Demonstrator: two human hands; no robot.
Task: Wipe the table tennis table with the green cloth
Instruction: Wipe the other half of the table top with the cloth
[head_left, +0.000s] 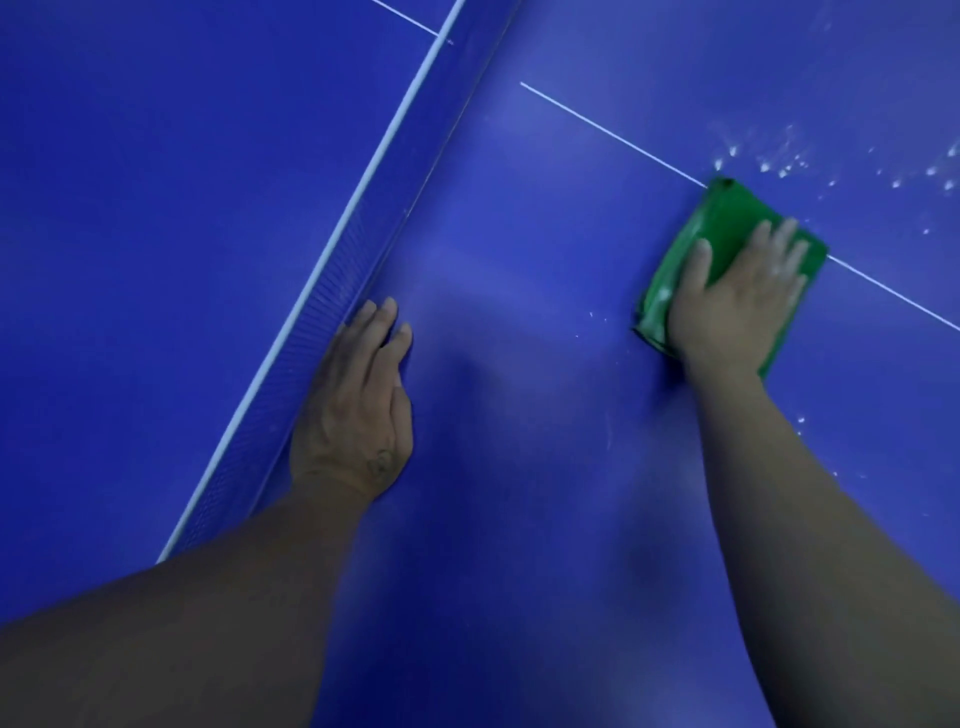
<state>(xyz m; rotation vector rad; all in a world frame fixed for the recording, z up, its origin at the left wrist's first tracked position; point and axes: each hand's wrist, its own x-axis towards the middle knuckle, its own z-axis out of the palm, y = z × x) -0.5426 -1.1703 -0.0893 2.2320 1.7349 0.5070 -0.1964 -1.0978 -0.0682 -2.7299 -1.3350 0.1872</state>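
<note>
The blue table tennis table fills the view. A folded green cloth lies flat on it at the right, across the thin white centre line. My right hand presses on the cloth with fingers spread flat, covering its near half. My left hand rests flat on the table surface beside the foot of the net, fingers straight and holding nothing.
The net with its white top band runs diagonally from lower left to top centre, splitting the table. White droplets or specks are scattered on the surface beyond the cloth at the upper right, with a few near my right forearm.
</note>
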